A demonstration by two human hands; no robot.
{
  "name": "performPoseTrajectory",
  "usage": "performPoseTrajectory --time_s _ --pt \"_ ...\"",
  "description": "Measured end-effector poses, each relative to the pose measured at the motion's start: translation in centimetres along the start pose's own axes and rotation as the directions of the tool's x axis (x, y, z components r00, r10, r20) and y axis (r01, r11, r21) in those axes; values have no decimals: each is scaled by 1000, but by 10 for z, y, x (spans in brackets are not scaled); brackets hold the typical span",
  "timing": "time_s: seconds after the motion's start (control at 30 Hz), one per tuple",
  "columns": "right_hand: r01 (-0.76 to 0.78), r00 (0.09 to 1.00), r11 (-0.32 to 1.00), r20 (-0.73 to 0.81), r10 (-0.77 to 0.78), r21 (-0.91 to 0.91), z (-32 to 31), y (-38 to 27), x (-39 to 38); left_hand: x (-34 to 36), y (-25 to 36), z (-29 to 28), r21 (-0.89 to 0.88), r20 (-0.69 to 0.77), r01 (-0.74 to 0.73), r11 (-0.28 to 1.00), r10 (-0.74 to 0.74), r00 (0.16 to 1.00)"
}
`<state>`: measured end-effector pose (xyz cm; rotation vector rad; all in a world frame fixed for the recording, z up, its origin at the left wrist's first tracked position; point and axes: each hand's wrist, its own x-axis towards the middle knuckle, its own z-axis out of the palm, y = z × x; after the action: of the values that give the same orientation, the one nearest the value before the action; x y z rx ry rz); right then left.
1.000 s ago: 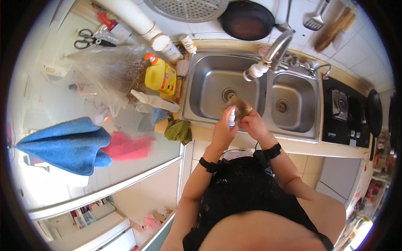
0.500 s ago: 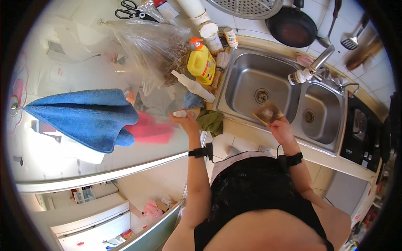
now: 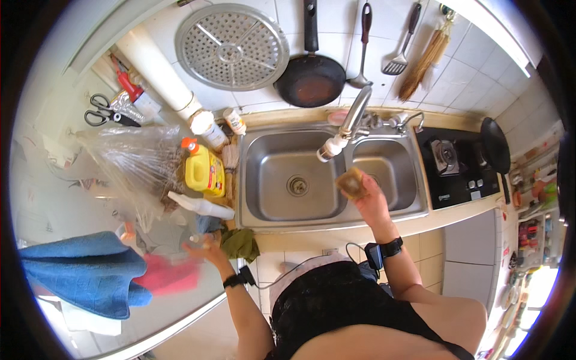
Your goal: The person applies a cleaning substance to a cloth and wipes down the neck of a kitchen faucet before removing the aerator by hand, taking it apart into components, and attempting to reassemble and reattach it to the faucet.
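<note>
In my right hand (image 3: 373, 204) is a brownish square sponge (image 3: 350, 183), gripped by one side above the divider between the two sink basins. My left hand (image 3: 210, 249) is closed around a small white-tipped bottle (image 3: 195, 239), mostly hidden by the fingers, left of the sink. Close to that hand lie an olive-green cloth (image 3: 240, 245) and a white bottle (image 3: 201, 205) on its side. The steel double sink (image 3: 288, 225) shows drains in both basins, and its faucet (image 3: 354, 117) points down near the divider.
A yellow pump bottle (image 3: 204, 171) and a clear plastic bag (image 3: 132, 159) stand left of the sink. Blue (image 3: 78, 270) and red (image 3: 171, 275) cloths hang at lower left. The black gas stove (image 3: 459, 165) is at right. A frying pan (image 3: 312, 81) hangs on the tiled wall.
The view has swung right and up, showing more stove and wall. My right hand has moved the sponge from the large basin toward the divider. My left hand still holds the small bottle.
</note>
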<state>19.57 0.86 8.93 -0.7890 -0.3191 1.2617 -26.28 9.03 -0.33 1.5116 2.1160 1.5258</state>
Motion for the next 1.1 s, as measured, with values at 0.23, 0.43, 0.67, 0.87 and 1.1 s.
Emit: performPoseTrajectory --time_s 0.23,0.43,0.67,0.87,1.1 --pt "641 498 -194 595 -631 -743 75 -82 57 -39 136 31 -306 94 -159 939 196 976" --pt "755 229 -639 972 42 -150 80 -137 131 -48 292 115 -555 400 -393 733 650 646" --pt "792 347 -459 916 -201 -401 75 -157 168 -72 342 197 -452 364 -556 697 714 598" --pt "784 214 -598 977 10 -166 76 -121 129 -70 340 206 -423 540 -415 806 592 598" --pt "717 612 -144 715 -339 -682 47 -168 208 -72 346 207 -434 406 -508 744 665 627"
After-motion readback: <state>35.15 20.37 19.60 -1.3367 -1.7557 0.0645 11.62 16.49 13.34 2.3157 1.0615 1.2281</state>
